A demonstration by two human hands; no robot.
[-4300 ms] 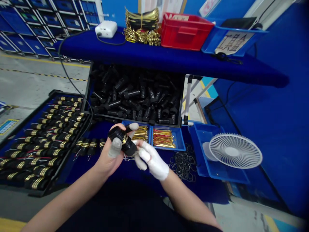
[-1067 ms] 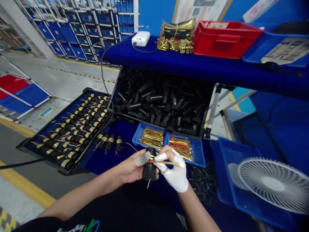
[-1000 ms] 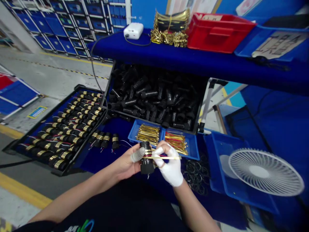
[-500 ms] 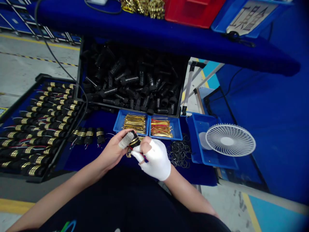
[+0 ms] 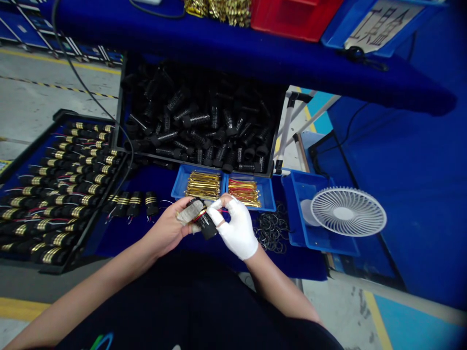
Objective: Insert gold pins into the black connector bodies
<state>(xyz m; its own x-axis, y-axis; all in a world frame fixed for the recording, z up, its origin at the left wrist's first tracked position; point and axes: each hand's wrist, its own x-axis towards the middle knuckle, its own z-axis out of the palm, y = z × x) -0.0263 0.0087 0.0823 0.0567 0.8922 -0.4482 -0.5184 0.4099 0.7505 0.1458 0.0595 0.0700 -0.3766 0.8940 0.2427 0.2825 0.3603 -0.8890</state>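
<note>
My left hand (image 5: pixel 173 222), with pale covers on its fingers, is closed around a black ribbed cylindrical part (image 5: pixel 207 227). The part is tilted, its lower end toward me. A thin gold strip (image 5: pixel 202 212) lies across it under my left thumb. My right hand (image 5: pixel 237 227), in a white glove with bare fingertips, pinches at the strip's right end; the fingers partly hide what they hold. A bit of coloured wire shows beside them. Just beyond are a blue tray of gold strips (image 5: pixel 186 194) and a blue tray of gold and red strips (image 5: pixel 268 197).
A large black bin (image 5: pixel 273 167) of black ribbed parts stands behind the trays. Gold-banded parts with wires fill a rack (image 5: pixel 65 267) at left; several more (image 5: pixel 134 204) lie on the cloth. Black rings (image 5: pixel 272 233) and a white fan (image 5: pixel 343 213) are at right. A shelf (image 5: pixel 219 46) overhangs.
The black part has turned in my left hand, so its ribbed lower end now shows toward me. My right fingers have shifted up to the part's upper right side.
</note>
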